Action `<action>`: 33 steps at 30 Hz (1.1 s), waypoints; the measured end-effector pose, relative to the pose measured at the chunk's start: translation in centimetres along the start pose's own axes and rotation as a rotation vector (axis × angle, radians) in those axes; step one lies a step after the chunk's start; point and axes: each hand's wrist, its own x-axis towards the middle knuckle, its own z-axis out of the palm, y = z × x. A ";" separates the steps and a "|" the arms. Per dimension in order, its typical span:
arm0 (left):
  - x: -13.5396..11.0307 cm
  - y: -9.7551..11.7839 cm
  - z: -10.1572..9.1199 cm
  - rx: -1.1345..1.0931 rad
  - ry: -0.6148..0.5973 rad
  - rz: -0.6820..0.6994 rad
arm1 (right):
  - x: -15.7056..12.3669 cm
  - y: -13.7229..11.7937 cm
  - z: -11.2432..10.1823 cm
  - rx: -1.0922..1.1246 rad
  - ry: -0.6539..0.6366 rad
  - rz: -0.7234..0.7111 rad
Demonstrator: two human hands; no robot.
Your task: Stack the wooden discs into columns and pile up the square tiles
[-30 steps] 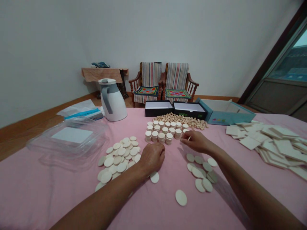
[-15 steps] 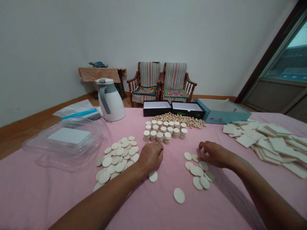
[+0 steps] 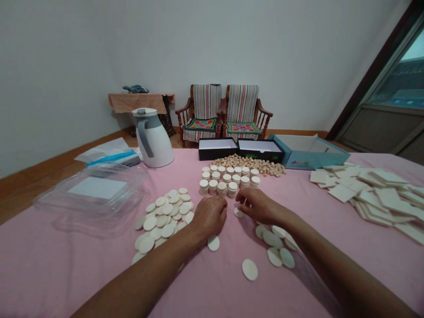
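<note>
My left hand (image 3: 210, 216) rests closed on the pink cloth at the right edge of a pile of flat white discs (image 3: 165, 216); I cannot see what its fingers hold. My right hand (image 3: 260, 206) is curled just right of it, fingertips pinching a white disc (image 3: 237, 212) near the cloth. More loose discs (image 3: 276, 245) lie under and beside my right wrist. Short stacks of discs (image 3: 228, 180) stand in rows just beyond both hands.
A heap of small wooden beads (image 3: 251, 164) lies behind the stacks, then two black boxes (image 3: 217, 148) and an open blue box (image 3: 308, 154). White square tiles (image 3: 374, 190) spread at right. A clear plastic container (image 3: 92, 194) and white jug (image 3: 151, 138) stand at left.
My right hand went from the stacks down to the loose discs on the right, then moved left toward my left hand with a disc. My left hand stayed put.
</note>
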 end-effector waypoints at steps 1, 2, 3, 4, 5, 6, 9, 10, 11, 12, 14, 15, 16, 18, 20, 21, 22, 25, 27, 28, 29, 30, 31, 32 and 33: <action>0.0 0.0 0.0 -0.002 -0.003 0.002 | 0.1 0.1 -0.1 -0.023 0.028 0.002; 0.0 0.0 0.0 -0.005 -0.007 0.004 | 0.1 0.3 -0.1 -0.047 0.046 0.010; 0.0 0.0 -0.1 -0.009 -0.011 0.007 | 0.0 0.5 -0.1 -0.066 0.048 0.021; 0.0 -0.1 -0.1 -0.013 -0.014 0.010 | -0.1 0.7 0.1 -0.078 0.034 0.031; 0.0 -0.1 -0.1 -0.018 -0.013 0.013 | -0.2 0.9 0.3 -0.086 0.012 0.039; 0.0 -0.1 -0.1 -0.021 -0.010 0.015 | -0.3 1.0 0.7 -0.092 -0.008 0.041; 0.0 -0.2 0.0 -0.023 -0.003 0.016 | -0.5 1.0 1.9 -0.118 -0.014 0.047; 0.0 -0.2 0.0 -0.023 -0.007 0.015 | -0.5 1.0 2.2 -0.128 0.000 0.045; 0.0 -0.2 0.0 -0.022 -0.012 0.012 | -0.5 1.0 2.5 -0.132 0.014 0.041; 0.0 -0.2 0.0 -0.020 -0.016 0.009 | -0.4 1.1 2.6 -0.128 0.024 0.035; 0.1 -0.2 0.0 -0.014 -0.021 0.005 | -0.2 1.5 2.5 -0.105 0.058 0.031; 0.1 -0.1 0.0 -0.012 -0.022 0.005 | -0.1 1.8 2.4 -0.091 0.091 0.027; 0.1 -0.1 0.0 -0.012 -0.024 0.005 | 0.1 2.1 2.3 -0.079 0.136 0.023; 0.1 -0.1 -0.1 -0.012 -0.026 0.002 | 0.3 2.6 2.0 -0.063 0.231 0.013; 0.1 -0.1 -0.1 -0.013 -0.024 -0.003 | 0.5 3.1 1.9 -0.057 0.278 -0.006; 0.1 -0.1 -0.1 -0.014 -0.023 -0.002 | 0.6 3.3 1.9 -0.056 0.279 -0.017; 0.1 -0.1 -0.1 -0.017 -0.022 0.001 | 0.6 3.4 2.0 -0.055 0.275 -0.028; 0.1 -0.1 -0.1 -0.022 -0.022 0.007 | 0.8 3.4 2.3 -0.056 0.261 -0.052; 0.1 -0.1 -0.1 -0.020 -0.025 0.002 | 0.9 3.3 2.5 -0.051 0.270 -0.051; 0.1 -0.1 -0.1 -0.018 -0.026 -0.003 | 1.0 3.3 2.5 -0.048 0.277 -0.049; 0.1 -0.1 -0.1 -0.017 -0.027 -0.006 | 1.0 3.3 2.4 -0.044 0.283 -0.048; 0.1 0.0 -0.1 -0.019 -0.027 -0.006 | 1.0 3.4 2.3 -0.043 0.286 -0.044; 0.1 0.0 -0.1 -0.021 -0.026 -0.007 | 0.9 3.4 2.0 -0.046 0.282 -0.036; 0.1 0.0 -0.2 -0.024 -0.025 -0.008 | 0.6 3.5 1.5 -0.052 0.269 -0.022; 0.1 0.0 -0.2 -0.027 -0.026 -0.009 | 0.3 3.7 1.0 -0.059 0.243 -0.004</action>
